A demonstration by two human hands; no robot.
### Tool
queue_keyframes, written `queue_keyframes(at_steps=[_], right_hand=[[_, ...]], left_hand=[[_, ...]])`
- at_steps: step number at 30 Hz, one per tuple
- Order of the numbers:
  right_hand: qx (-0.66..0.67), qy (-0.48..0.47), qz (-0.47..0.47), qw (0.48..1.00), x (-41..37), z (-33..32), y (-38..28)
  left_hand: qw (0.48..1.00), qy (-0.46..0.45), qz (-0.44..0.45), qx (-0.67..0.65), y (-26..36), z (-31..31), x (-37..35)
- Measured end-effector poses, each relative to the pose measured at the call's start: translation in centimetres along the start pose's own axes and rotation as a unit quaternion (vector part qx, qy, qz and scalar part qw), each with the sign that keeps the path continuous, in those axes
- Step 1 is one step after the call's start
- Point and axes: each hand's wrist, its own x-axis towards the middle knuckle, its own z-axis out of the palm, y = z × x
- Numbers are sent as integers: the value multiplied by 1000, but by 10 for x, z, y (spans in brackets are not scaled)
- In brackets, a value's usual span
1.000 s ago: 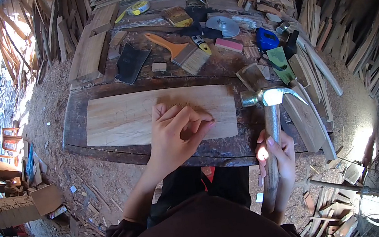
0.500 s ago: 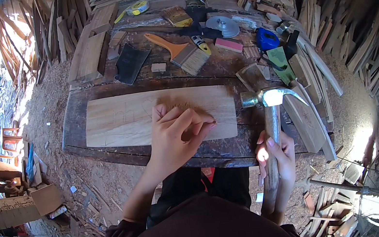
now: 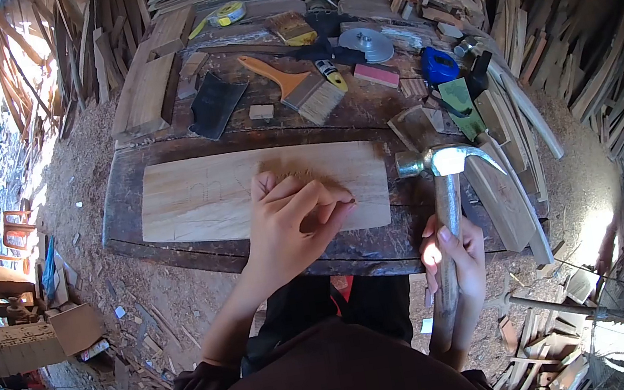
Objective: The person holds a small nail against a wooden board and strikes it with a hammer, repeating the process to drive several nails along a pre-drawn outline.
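Observation:
Over the right half of a pale wooden board (image 3: 196, 200), my left hand (image 3: 291, 218) is pinched shut, thumb against index finger. Whatever sits between those fingertips is too small to make out. Faint pencil marks run across the board's left part, and several tiny upright points show just behind my knuckles. My right hand (image 3: 456, 254) is wrapped round the handle of a claw hammer (image 3: 447, 195) at the front right of the bench. The hammer stands head up, its metal claw pointing right, apart from the board.
On the dark workbench (image 3: 121, 215) lie a wide paintbrush (image 3: 296, 88), a black sheet (image 3: 218, 104), a pink-topped block (image 3: 376, 75), a metal disc (image 3: 368, 44), a blue tape measure (image 3: 439, 63) and a yellow one (image 3: 227, 14). Wood offcuts (image 3: 502, 195) line the right edge.

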Motion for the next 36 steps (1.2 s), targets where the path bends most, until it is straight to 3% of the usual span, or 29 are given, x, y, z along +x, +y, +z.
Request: queue_keyframes(at_steps=[5, 11, 13, 14, 16, 20, 22, 27, 30, 36], right_hand=[[-21, -2, 6, 1000, -1, 4, -5], [-160, 24, 4, 987, -13, 23, -19], [-315, 73, 2, 946, -22, 32, -33], [-316, 73, 2, 946, -25, 32, -33], [-409, 64, -92, 906, -31, 33, -34], [-452, 79, -83, 885, -38, 50, -45], [-508, 31, -72, 858, -36, 52, -49], [-505, 51, -87, 857, -37, 55, -57], [-478, 47, -35, 877, -40, 53, -57], [-524, 21, -114, 844, -37, 52, -57]], left_hand=[[999, 10, 27, 20, -2, 3, -2], [999, 7, 41, 29, 1, 2, -2], [999, 6, 44, 31, 1, 2, -3], [998, 12, 51, 32, 2, 3, -2], [998, 20, 58, 32, 2, 3, -1], [997, 26, 61, 30, 3, 2, -1], [997, 32, 61, 30, 2, 3, -1], [997, 33, 61, 29, 1, 4, -2], [996, 44, 67, 28, 2, 4, -1], [997, 31, 64, 31, -3, 6, -4]])
